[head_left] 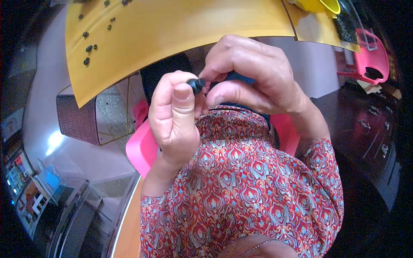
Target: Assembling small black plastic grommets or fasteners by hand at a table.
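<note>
My left hand is closed around a small black cylindrical piece, its thumb lying along the near side. The piece has a narrower end that points right, toward my other hand. My right hand is curled, with its fingertips close against that narrow end. Whatever its thumb and fingers pinch is hidden or too small to make out. Both hands are raised in front of my body, just short of the yellow table's near edge. Several small black pieces lie scattered on the table's left part.
A yellow bowl stands at the table's far right. Beyond the right end is a pink plastic chair. Under the table's left corner stands a brown woven-textured seat. Pink chair parts show beside my body.
</note>
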Action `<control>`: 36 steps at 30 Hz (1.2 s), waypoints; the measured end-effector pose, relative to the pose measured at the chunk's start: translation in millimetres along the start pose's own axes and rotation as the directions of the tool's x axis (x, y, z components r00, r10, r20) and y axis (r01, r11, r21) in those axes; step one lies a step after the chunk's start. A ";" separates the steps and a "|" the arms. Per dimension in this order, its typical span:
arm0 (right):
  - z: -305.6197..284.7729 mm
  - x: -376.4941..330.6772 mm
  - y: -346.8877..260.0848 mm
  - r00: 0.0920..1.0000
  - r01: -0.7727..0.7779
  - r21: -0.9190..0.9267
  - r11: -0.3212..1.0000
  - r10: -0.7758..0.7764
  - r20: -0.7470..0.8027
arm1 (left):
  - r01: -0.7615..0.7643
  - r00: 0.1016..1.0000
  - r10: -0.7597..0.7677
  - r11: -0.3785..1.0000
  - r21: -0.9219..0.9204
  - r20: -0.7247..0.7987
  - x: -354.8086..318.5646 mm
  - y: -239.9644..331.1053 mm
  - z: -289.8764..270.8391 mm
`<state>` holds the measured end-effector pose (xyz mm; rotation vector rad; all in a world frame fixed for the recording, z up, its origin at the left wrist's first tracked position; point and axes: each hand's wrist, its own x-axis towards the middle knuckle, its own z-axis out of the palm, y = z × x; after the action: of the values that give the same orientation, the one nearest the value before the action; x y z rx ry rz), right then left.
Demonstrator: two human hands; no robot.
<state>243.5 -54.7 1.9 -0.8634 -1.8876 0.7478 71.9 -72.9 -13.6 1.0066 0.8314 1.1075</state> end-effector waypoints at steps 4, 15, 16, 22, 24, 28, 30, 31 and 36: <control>-6.5 3.4 1.8 0.990 0.132 -0.266 0.955 -0.112 0.089 | -0.050 0.999 0.046 0.979 0.197 0.027 0.5 -1.7 -1.6; -15.4 9.2 3.3 0.877 0.426 -0.311 0.849 -0.304 0.371 | 0.433 0.894 -0.401 0.888 -0.157 0.198 0.1 12.2 -0.2; -16.9 10.1 5.2 0.875 0.434 -0.317 0.843 -0.310 0.372 | 0.470 0.879 -0.435 0.862 -0.192 0.197 2.2 13.1 1.6; -22.6 14.6 4.3 0.840 0.519 -0.312 0.796 -0.408 0.357 | 0.594 0.803 -0.534 0.754 -0.280 0.265 9.8 19.5 1.2; -22.1 13.3 5.8 0.836 0.527 -0.309 0.791 -0.417 0.356 | 0.635 0.772 -0.575 0.720 -0.281 0.272 11.8 20.9 2.0; -24.9 14.1 9.9 0.832 0.522 -0.289 0.803 -0.403 0.381 | 0.725 0.688 -0.649 0.612 -0.316 0.324 18.4 19.8 0.3; -26.5 16.1 6.2 0.837 0.515 -0.307 0.800 -0.391 0.383 | 0.750 0.661 -0.656 0.571 -0.335 0.363 21.7 19.1 -3.5; -27.3 17.4 5.2 0.841 0.509 -0.326 0.796 -0.380 0.386 | 0.772 0.635 -0.659 0.528 -0.353 0.403 23.7 18.0 -4.8; -32.7 19.0 16.4 0.914 0.338 -0.219 0.916 -0.263 0.309 | 0.729 0.684 -0.576 0.534 -0.428 0.447 28.4 15.7 -2.8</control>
<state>270.6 -25.2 11.6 -0.6249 -2.3451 0.4404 71.6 -42.8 -1.1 0.2267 0.5209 0.4724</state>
